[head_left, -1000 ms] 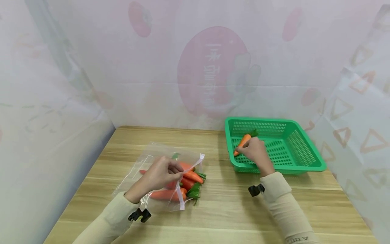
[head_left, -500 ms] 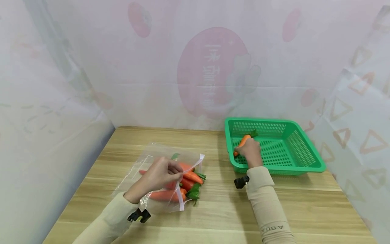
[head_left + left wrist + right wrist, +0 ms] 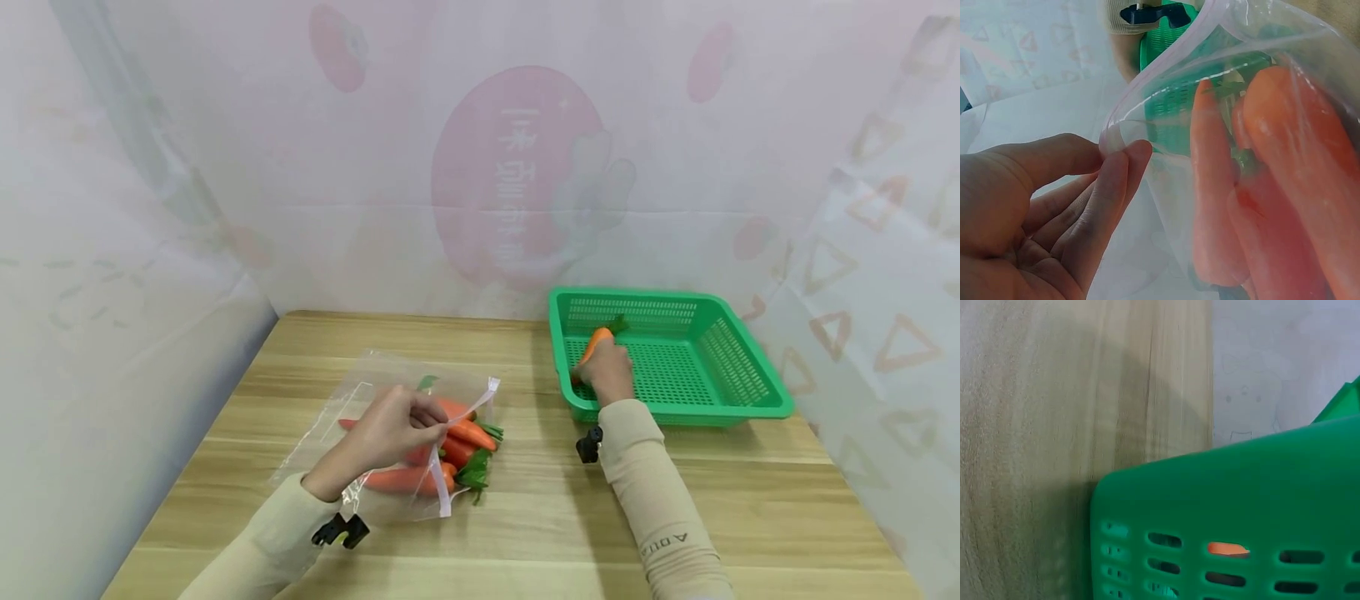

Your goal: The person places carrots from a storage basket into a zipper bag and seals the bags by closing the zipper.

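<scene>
A clear zip bag [image 3: 360, 385] lies on the wooden table [image 3: 525, 525] with several orange carrots [image 3: 468, 433] inside, their green tops toward its open mouth. My left hand [image 3: 433, 419] pinches the bag's mouth edge and holds it up; the left wrist view shows my left hand [image 3: 1124, 150] with thumb and fingers pinched on the plastic rim beside the carrots [image 3: 1285, 175]. My right hand [image 3: 604, 375] is inside the green basket [image 3: 675, 293] at its left near corner, gripping one carrot [image 3: 595, 342]. Through a slot in the basket wall [image 3: 1241, 494] shows a bit of orange carrot [image 3: 1227, 549].
Pale printed curtains close off the table at the back and on both sides. The basket stands at the back right, the bag left of centre. Bare wood [image 3: 1041, 425] lies between them and along the front edge.
My right forearm has swung left and the hand with the carrot has settled nearer the basket's left near corner. The left hand keeps its pinch on the bag.
</scene>
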Demonstrator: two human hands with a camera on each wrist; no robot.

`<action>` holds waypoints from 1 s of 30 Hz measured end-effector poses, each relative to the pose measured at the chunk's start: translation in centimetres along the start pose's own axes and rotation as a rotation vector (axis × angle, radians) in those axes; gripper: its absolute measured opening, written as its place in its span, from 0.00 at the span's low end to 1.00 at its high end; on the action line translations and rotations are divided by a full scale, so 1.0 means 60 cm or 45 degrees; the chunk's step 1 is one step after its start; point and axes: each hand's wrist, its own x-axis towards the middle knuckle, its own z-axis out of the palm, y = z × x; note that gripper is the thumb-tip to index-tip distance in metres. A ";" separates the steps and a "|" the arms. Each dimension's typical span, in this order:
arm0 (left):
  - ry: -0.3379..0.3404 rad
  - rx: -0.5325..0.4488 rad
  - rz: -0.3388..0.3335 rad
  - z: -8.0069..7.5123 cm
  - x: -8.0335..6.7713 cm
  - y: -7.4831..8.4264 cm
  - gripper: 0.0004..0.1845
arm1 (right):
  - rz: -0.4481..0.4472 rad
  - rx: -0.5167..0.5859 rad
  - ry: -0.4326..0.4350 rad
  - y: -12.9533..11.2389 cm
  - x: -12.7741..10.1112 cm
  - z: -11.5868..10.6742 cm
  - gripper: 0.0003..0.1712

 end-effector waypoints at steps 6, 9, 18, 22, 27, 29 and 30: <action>-0.010 0.008 0.001 0.001 -0.001 -0.003 0.04 | 0.018 -0.028 -0.016 0.002 0.002 0.002 0.21; -0.016 -0.015 0.004 0.000 -0.001 -0.002 0.05 | 0.030 -0.060 -0.024 0.002 0.000 -0.003 0.23; 0.003 -0.024 0.017 -0.003 -0.003 0.000 0.03 | 0.002 -0.139 -0.029 0.010 -0.012 -0.030 0.26; -0.012 -0.029 0.003 -0.004 -0.003 -0.002 0.04 | -0.015 -0.159 -0.008 0.022 -0.015 -0.049 0.20; -0.021 -0.054 0.018 -0.004 -0.001 -0.004 0.03 | -0.048 -0.126 0.014 0.038 -0.015 -0.079 0.22; -0.021 -0.065 0.022 -0.004 0.000 -0.005 0.02 | -0.055 -0.102 0.026 0.047 -0.013 -0.090 0.23; -0.022 -0.070 0.020 -0.004 0.000 -0.006 0.02 | -0.057 -0.096 0.038 0.052 -0.012 -0.095 0.23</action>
